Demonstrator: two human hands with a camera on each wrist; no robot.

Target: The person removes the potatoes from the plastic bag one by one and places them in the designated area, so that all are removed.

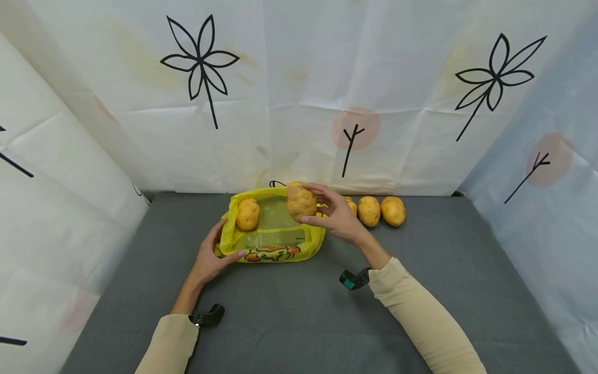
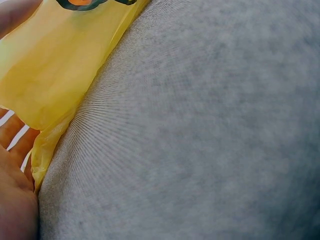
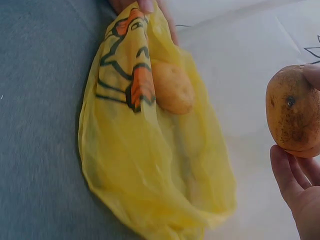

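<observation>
The held potato (image 1: 301,203) is plump and oblong, with a yellow-tan skin; the right wrist view shows a dark pit and brown dirty smudges on its side. It is over the right end of a yellow plastic bag (image 1: 314,245), and the fingers of the right hand (image 1: 337,215) are clamped on it, thumb on the near side.

The bag is thin, translucent and creased, with a black and orange cartoon print along its front; its mouth gapes upward on the table (image 1: 280,311). A second potato (image 1: 248,214), smooth and paler yellow, lies inside at the left end. The left hand (image 1: 208,258) grips that end, thumb over the front rim and the other fingers round the outer side.

Counted up, five potatoes are visible: one held, one in the bag, and a row of three potatoes (image 1: 369,212) on the table to the right, the leftmost partly hidden by the right hand. There is one bag, two cream sleeves (image 1: 422,314), and two black wristbands (image 1: 207,316), one on each wrist
</observation>
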